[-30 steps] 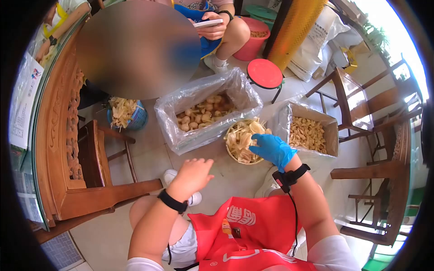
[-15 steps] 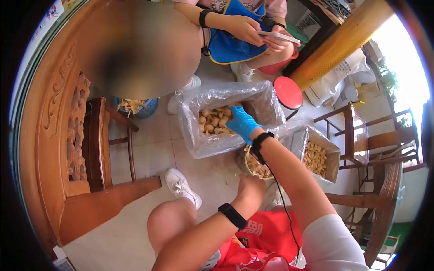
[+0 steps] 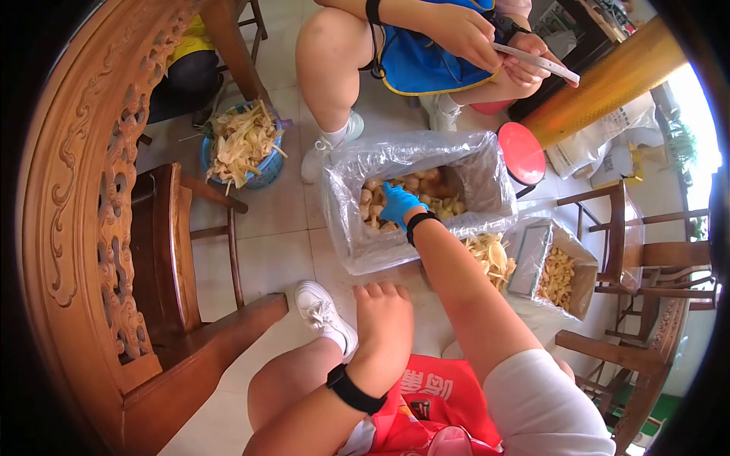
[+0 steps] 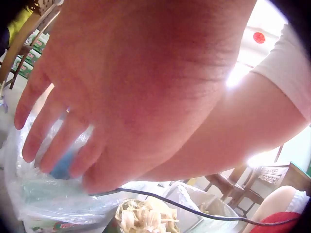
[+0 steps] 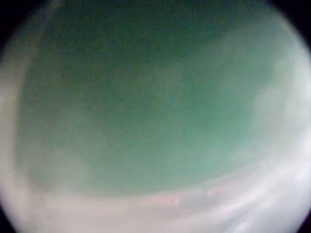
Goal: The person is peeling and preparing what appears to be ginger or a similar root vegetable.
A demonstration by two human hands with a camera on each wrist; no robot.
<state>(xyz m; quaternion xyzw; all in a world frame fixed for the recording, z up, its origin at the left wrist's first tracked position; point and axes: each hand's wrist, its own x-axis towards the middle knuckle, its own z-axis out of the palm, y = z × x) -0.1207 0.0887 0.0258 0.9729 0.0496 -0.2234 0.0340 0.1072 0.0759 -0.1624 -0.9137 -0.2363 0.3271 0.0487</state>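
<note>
My right hand [image 3: 401, 205], in a blue glove, reaches into a plastic-lined box [image 3: 346, 235] and touches the pale round bulbs [image 3: 372, 199] at its left side. How its fingertips lie among them is hidden. The right wrist view shows only blurred green and whitish areas. My bare left hand [image 3: 385, 319] hangs in front of the box, holding nothing. In the left wrist view that hand [image 4: 126, 97] has its fingers extended and slightly apart, with a patch of the blue glove [image 4: 62, 167] behind them.
Peelings fill a container [image 3: 490, 258] right of my right forearm. Beyond it is a lined box of pale pieces [image 3: 557, 277]. A blue basket of peelings [image 3: 266, 169] stands at left, near a wooden chair [image 3: 163, 251]. A red stool [image 3: 522, 153] and a seated person's legs [image 3: 328, 68] are behind.
My right hand has moved from the peelings container into the lined box, then toward its left side. My left hand has shifted inward, then slightly left. The head view has turned.
</note>
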